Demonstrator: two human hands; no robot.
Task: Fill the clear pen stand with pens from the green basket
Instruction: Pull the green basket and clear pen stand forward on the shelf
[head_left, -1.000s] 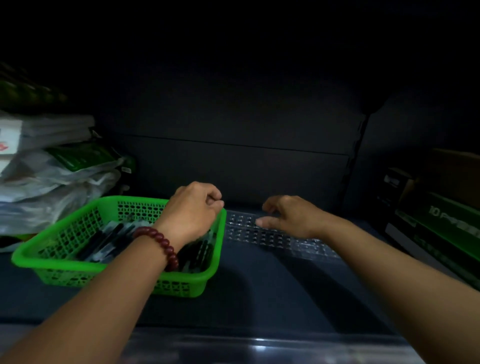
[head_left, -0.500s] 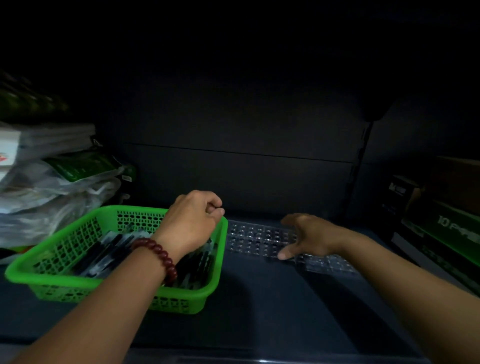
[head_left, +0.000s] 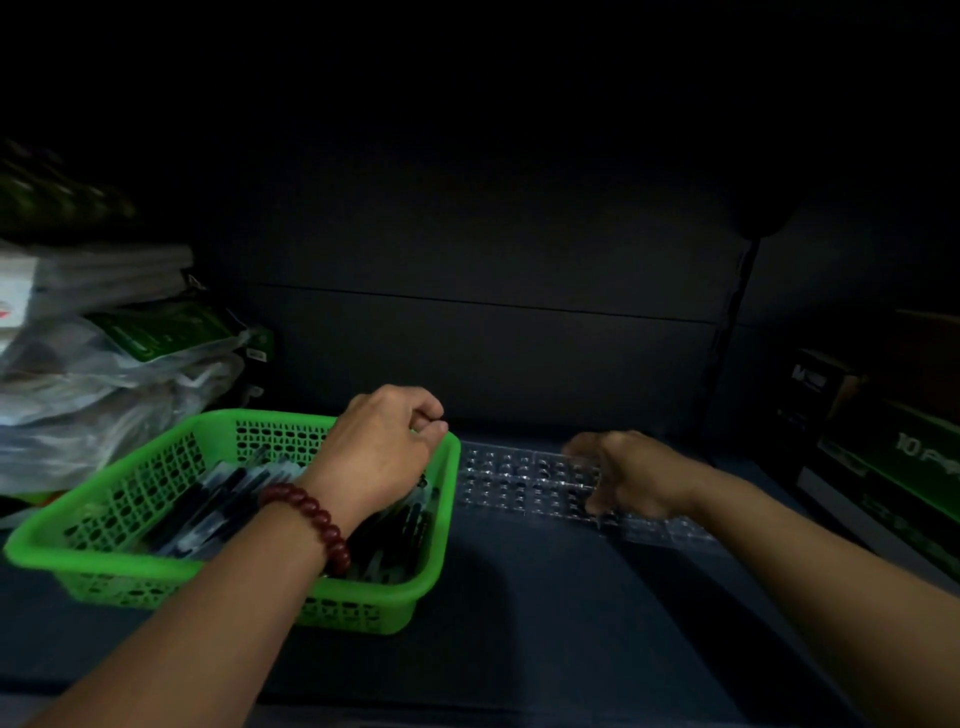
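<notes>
At the far left, a stack of clear plastic bags (head_left: 104, 384) and flat packages rests against the side of a dark shelf (head_left: 519, 597). Just beside the stack, the green basket (head_left: 130, 558) sits on the shelf surface; it is a perforated rectangular basket with a thick rim. The pens (head_left: 223, 493), with dark and clear barrels, lie flat in a loose pile inside the basket. The left hand (head_left: 384, 447) is positioned over the right far corner of the basket, above the pens, with a dark red bead bracelet (head_left: 311, 514) on the wrist. Its fingers are curled inward and the thumb lies against the index finger; whether a pen is clamped in the fist cannot be determined, as the palm side is hidden. The clear pen stand (head_left: 519, 478) lies just to the right of the basket, a low transparent plate with rows of round holes; no pens are seen standing in it. The right hand (head_left: 628, 478) is over the right part of the stand, fingers pointing down at it. This hand is motion-blurred, so its grip cannot be determined. At the far right, dark and green boxes (head_left: 914, 467) are stacked on the shelf, well apart from the stand.
</notes>
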